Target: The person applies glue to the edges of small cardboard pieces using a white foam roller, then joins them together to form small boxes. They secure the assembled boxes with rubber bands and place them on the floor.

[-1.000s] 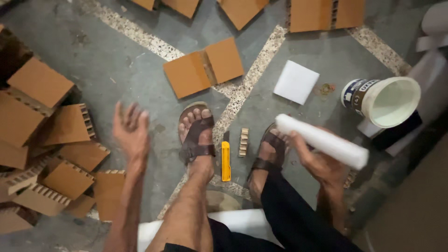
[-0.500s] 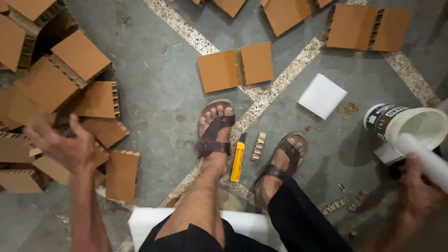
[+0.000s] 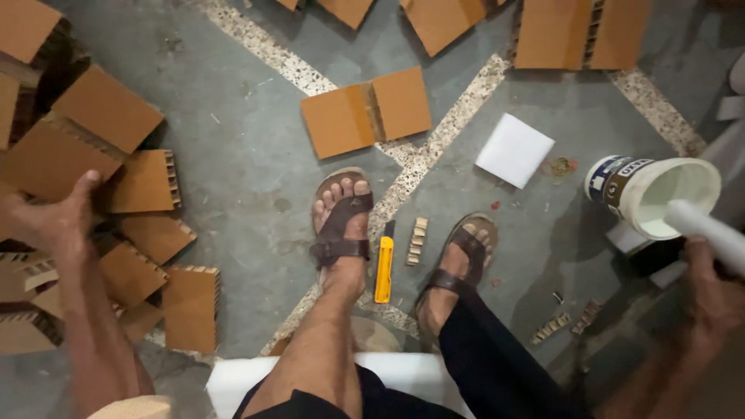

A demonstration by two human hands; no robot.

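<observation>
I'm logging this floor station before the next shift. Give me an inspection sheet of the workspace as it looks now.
Surface: grey concrete floor with speckled inlay strips.
Job's things: heap of honeycomb cardboard pieces under the left hand; white tube in the right hand.
Clutter: yellow utility knife between the sandalled feet, white square pad, open white bucket, cardboard offcuts.
Grips: left hand open on the heap; right hand closed on the tube.
Cables: nothing seen.
Surroundings: more cardboard panels along the top edge.

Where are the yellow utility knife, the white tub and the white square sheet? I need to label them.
yellow utility knife [image 3: 383, 270], head view, middle of its handle.
white tub [image 3: 630, 186], head view, outer wall.
white square sheet [image 3: 514, 150], head view, centre.
</observation>
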